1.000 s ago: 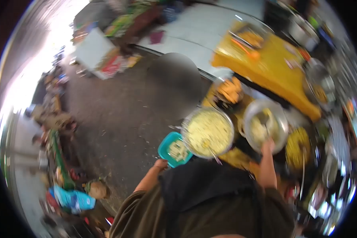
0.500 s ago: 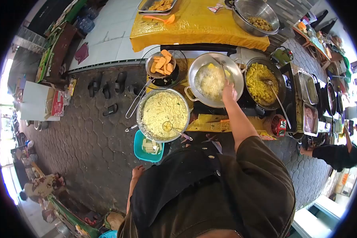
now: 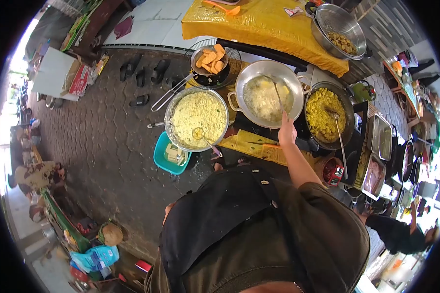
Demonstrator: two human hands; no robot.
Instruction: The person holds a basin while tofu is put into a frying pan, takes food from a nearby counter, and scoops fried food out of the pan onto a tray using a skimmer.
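Observation:
My right hand is closed around the handle of a metal utensil, whose far end is in the bubbling oil of a silver wok. Pale and yellow pieces fry there. Only a sliver of my left hand shows beside the dark apron, its fingers mostly hidden. Left of the wok stands a large pot of pale yellow batter with a ladle in it. A turquoise basin holds pale cut pieces, partly under the pot's edge. Fried orange pieces lie in a strainer above the pot.
A dark pan of yellow food with a long spoon stands right of the wok. Behind is a yellow-covered table with an orange spatula and a steel colander pot. Metal trays and a person in dark clothes are at the right.
The view has shifted and turned. My right hand has drawn back toward the wok's near rim, still holding the utensil. My left hand, earlier near the turquoise basin, is now mostly hidden beside my body.

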